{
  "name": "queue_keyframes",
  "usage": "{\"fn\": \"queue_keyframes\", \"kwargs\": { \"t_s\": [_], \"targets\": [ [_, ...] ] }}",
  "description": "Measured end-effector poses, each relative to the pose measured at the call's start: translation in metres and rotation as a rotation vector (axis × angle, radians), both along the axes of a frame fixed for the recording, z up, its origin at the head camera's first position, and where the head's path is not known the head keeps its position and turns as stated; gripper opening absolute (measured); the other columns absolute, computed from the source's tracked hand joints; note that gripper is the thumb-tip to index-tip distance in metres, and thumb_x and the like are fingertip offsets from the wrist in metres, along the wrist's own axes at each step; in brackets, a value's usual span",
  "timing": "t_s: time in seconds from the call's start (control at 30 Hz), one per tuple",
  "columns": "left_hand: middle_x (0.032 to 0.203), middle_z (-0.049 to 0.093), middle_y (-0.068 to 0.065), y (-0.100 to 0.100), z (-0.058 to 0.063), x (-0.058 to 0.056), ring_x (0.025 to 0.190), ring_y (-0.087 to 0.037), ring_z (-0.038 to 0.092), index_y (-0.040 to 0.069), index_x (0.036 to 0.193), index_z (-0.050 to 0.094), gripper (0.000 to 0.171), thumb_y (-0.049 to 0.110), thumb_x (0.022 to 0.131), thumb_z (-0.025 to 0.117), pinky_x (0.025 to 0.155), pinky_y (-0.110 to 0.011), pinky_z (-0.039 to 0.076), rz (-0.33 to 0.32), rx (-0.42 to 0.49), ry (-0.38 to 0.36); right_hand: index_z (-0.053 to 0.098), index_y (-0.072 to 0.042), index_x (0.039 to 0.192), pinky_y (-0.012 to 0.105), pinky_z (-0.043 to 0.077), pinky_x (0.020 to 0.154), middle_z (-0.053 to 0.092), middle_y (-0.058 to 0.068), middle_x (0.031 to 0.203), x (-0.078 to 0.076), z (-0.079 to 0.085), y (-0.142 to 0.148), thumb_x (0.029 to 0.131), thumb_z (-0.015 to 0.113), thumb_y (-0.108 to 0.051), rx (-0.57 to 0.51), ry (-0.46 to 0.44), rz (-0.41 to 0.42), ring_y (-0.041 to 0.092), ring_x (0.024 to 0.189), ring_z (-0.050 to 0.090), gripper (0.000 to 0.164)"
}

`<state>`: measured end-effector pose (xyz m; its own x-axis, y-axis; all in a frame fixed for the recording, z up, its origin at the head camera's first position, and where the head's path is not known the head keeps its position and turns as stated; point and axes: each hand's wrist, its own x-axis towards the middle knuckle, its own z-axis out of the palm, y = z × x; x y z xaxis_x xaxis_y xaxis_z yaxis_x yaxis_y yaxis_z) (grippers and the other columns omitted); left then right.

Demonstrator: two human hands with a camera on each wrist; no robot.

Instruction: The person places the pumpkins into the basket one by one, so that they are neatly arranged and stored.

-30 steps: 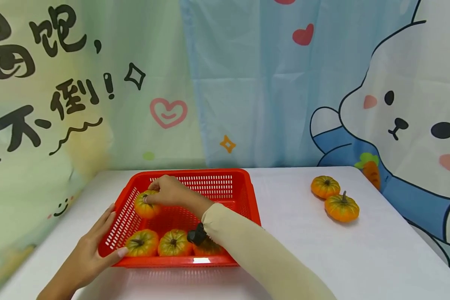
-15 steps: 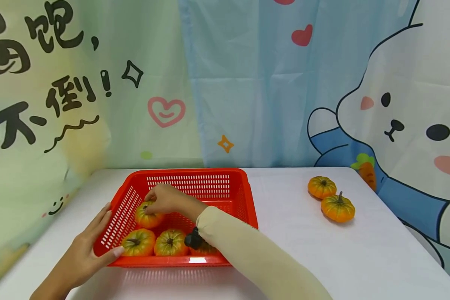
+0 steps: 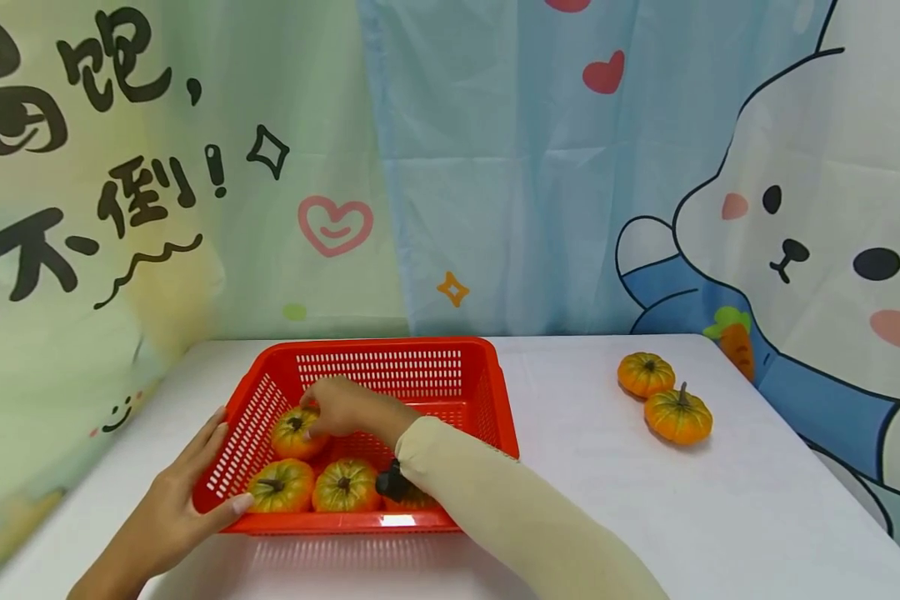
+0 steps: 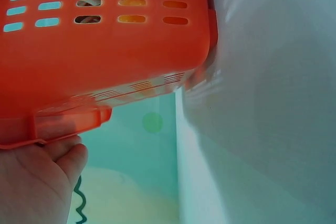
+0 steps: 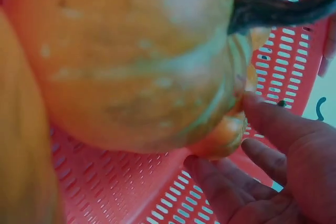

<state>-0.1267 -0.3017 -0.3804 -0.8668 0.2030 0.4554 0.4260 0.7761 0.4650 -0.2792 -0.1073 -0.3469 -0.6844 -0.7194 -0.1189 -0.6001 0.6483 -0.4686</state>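
Observation:
A red plastic basket (image 3: 390, 523) holds several small orange-yellow pumpkins. One pumpkin (image 3: 292, 433) lies toward its left wall, stem showing. My right hand (image 3: 352, 412) is at that pumpkin's right side; in the right wrist view its spread thumb and fingers (image 5: 220, 187) lie at the side of the small pumpkin (image 5: 223, 137), behind a large nearer pumpkin (image 5: 131, 61). Along the front wall sit a stemmed pumpkin (image 3: 281, 486), a second pumpkin (image 3: 347, 486) and another (image 3: 412, 498) partly hidden by my right wrist. My left hand (image 3: 172, 508) rests extended fingers along the basket's left rim, thumb at the front corner.
Two more pumpkins, a rear one (image 3: 646, 374) and a front one (image 3: 678, 416), lie side by side on the right of the white table (image 3: 592, 475). A printed curtain (image 3: 465, 167) hangs behind the table. A black wrist device (image 3: 392, 482) is on my right wrist.
My right hand has lowered the pumpkin into the basket's left part, behind the front row. Its fingers have shifted right off the top, uncovering the stem. The left hand stays at the rim.

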Motion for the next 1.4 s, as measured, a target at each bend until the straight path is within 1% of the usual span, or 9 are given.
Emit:
{"fn": "queue_keyframes", "kwargs": {
  "t_s": [0.17, 0.27, 0.33, 0.43, 0.57, 0.67, 0.83, 1.1, 1.4],
  "targets": [
    [0.159, 0.023, -0.006, 0.001, 0.001, -0.001, 0.137, -0.012, 0.027, 0.001, 0.151, 0.03, 0.087, 0.024, 0.081, 0.075, 0.094, -0.003, 0.018, 0.009, -0.004, -0.022, 0.058, -0.01, 0.136, 0.021, 0.041, 0.095, 0.059, -0.001, 0.133, 0.0, 0.004, 0.002, 0.087, 0.075, -0.027, 0.02, 0.016, 0.008, 0.012, 0.124, 0.05, 0.055],
    [0.159, 0.022, -0.006, 0.002, 0.002, 0.0, 0.133, -0.032, 0.035, 0.002, 0.151, 0.03, 0.086, 0.025, 0.081, 0.075, 0.093, -0.003, 0.019, 0.015, -0.01, -0.032, 0.055, -0.009, 0.139, 0.021, 0.041, 0.096, 0.056, 0.0, 0.136, 0.001, 0.011, 0.005, 0.088, 0.073, -0.029, -0.014, -0.002, 0.017, 0.011, 0.125, 0.049, 0.058],
    [0.159, 0.023, -0.005, 0.002, 0.002, 0.0, 0.13, -0.037, 0.037, 0.001, 0.151, 0.03, 0.086, 0.025, 0.081, 0.075, 0.092, -0.002, 0.019, 0.015, -0.011, -0.03, 0.054, -0.007, 0.14, 0.022, 0.041, 0.096, 0.056, 0.002, 0.137, 0.001, 0.016, 0.008, 0.09, 0.071, -0.029, -0.062, -0.02, 0.034, 0.011, 0.125, 0.049, 0.057],
    [0.159, 0.023, -0.006, 0.002, 0.002, 0.001, 0.133, -0.027, 0.036, 0.001, 0.151, 0.031, 0.087, 0.024, 0.08, 0.076, 0.093, -0.002, 0.02, 0.01, -0.007, -0.015, 0.055, -0.006, 0.138, 0.022, 0.042, 0.095, 0.058, 0.003, 0.135, 0.0, 0.024, 0.016, 0.093, 0.068, -0.029, -0.142, -0.038, 0.046, 0.011, 0.121, 0.052, 0.053],
    [0.159, 0.024, -0.008, 0.002, 0.002, 0.0, 0.134, 0.001, 0.026, -0.001, 0.15, 0.032, 0.088, 0.022, 0.079, 0.077, 0.094, -0.003, 0.02, -0.004, 0.002, 0.012, 0.059, -0.004, 0.134, 0.023, 0.046, 0.09, 0.058, 0.005, 0.134, -0.002, 0.032, 0.031, 0.097, 0.061, -0.026, -0.245, -0.078, 0.079, 0.012, 0.117, 0.056, 0.043],
    [0.158, 0.025, -0.009, 0.002, 0.001, -0.001, 0.132, 0.008, 0.022, -0.001, 0.15, 0.032, 0.088, 0.022, 0.078, 0.077, 0.094, -0.003, 0.02, -0.012, 0.005, 0.016, 0.06, -0.004, 0.132, 0.022, 0.046, 0.089, 0.056, 0.006, 0.138, -0.003, 0.038, 0.044, 0.099, 0.057, -0.022, -0.273, -0.106, 0.121, 0.012, 0.117, 0.056, 0.038],
    [0.158, 0.025, -0.009, 0.003, 0.003, -0.002, 0.135, -0.002, 0.026, 0.0, 0.15, 0.032, 0.088, 0.024, 0.079, 0.077, 0.095, -0.003, 0.019, -0.007, -0.012, 0.017, 0.059, -0.006, 0.134, 0.022, 0.044, 0.092, 0.055, 0.003, 0.138, -0.003, 0.047, 0.063, 0.1, 0.057, -0.02, -0.285, -0.113, 0.16, 0.011, 0.12, 0.054, 0.037],
    [0.159, 0.024, -0.009, 0.002, 0.001, 0.0, 0.135, -0.004, 0.026, 0.0, 0.151, 0.031, 0.087, 0.024, 0.079, 0.076, 0.095, -0.003, 0.018, -0.003, -0.007, 0.005, 0.061, -0.007, 0.132, 0.024, 0.043, 0.094, 0.061, 0.004, 0.131, -0.001, 0.061, 0.09, 0.099, 0.058, -0.021, -0.232, -0.073, 0.208, 0.013, 0.118, 0.056, 0.036],
    [0.159, 0.022, -0.008, 0.0, 0.003, 0.001, 0.133, -0.037, 0.033, 0.001, 0.151, 0.029, 0.087, 0.026, 0.081, 0.075, 0.094, -0.003, 0.016, 0.011, -0.01, -0.028, 0.062, -0.007, 0.13, 0.025, 0.044, 0.095, 0.063, 0.003, 0.128, 0.012, 0.073, 0.12, 0.098, 0.06, -0.017, -0.263, -0.095, 0.195, 0.012, 0.117, 0.057, 0.034]
  ]
}}
